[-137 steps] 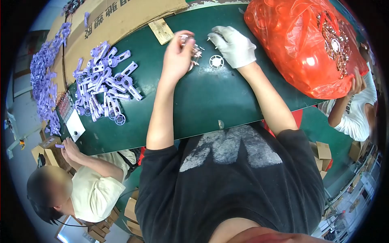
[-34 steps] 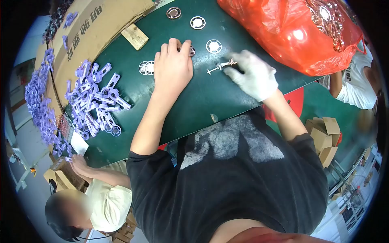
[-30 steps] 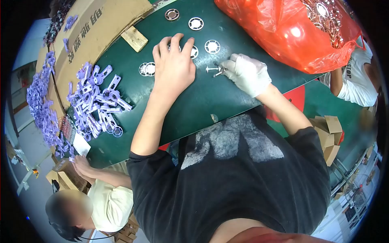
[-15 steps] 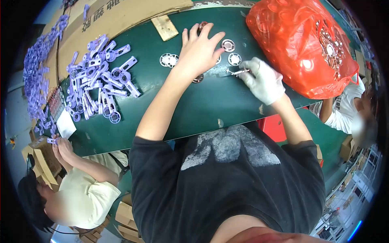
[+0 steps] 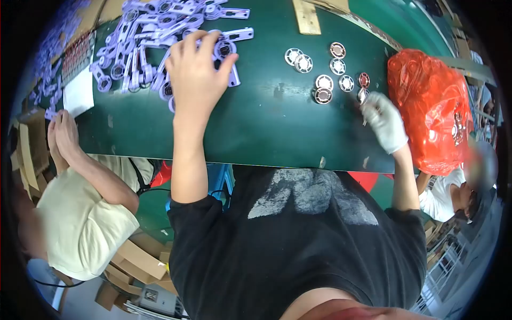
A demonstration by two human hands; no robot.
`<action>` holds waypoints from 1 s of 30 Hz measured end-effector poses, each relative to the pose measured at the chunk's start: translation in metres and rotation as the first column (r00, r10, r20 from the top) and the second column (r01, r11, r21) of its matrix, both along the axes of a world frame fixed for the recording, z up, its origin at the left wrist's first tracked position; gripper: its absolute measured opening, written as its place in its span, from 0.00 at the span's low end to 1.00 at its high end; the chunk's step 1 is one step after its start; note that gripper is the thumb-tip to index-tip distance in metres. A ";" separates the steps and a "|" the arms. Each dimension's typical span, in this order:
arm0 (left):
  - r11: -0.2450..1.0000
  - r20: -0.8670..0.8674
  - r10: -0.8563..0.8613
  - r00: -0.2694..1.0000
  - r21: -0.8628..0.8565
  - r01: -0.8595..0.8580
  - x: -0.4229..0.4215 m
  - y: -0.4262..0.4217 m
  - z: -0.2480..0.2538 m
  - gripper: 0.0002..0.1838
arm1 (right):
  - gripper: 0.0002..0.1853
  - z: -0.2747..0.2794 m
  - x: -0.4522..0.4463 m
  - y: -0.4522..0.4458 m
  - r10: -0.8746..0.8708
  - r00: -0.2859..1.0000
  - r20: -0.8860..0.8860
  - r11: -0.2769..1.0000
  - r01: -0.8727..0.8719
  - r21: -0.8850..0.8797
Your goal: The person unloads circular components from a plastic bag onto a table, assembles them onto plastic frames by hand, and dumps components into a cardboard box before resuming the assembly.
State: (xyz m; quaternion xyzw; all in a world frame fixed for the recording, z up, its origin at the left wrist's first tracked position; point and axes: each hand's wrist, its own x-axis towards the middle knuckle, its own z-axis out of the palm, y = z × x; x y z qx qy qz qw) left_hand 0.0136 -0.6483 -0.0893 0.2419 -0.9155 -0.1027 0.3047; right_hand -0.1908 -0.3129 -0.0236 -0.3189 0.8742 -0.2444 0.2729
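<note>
My bare left hand (image 5: 200, 74) reaches over the right side of a heap of purple plastic parts (image 5: 165, 26), its fingers spread over a few of them. My right hand (image 5: 381, 120), in a whitish glove, is closed near the right end of the green table (image 5: 266, 128); a small metallic piece shows at its fingertips. Just beyond those fingertips lies a round spoked disc (image 5: 364, 80). Several more silver and copper-coloured discs (image 5: 337, 66) lie scattered between my hands, some overlapping.
A red plastic bag (image 5: 426, 112) stands at the table's right end. A wooden block (image 5: 306, 17) lies at the far edge. White paper (image 5: 79, 95) is at the left. One co-worker's hands (image 5: 64, 133) are at the left corner; another person (image 5: 445, 197) sits at the right.
My left hand has moved left from the discs to the purple heap. My right hand stays near the discs, still closed. The view has turned towards the left, and more discs show uncovered.
</note>
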 end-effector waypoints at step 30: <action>0.756 0.008 -0.616 0.787 0.286 0.589 -0.056 0.135 -0.005 0.32 | 0.17 -0.013 0.016 0.013 -0.348 0.843 0.409 0.908 0.412 -0.077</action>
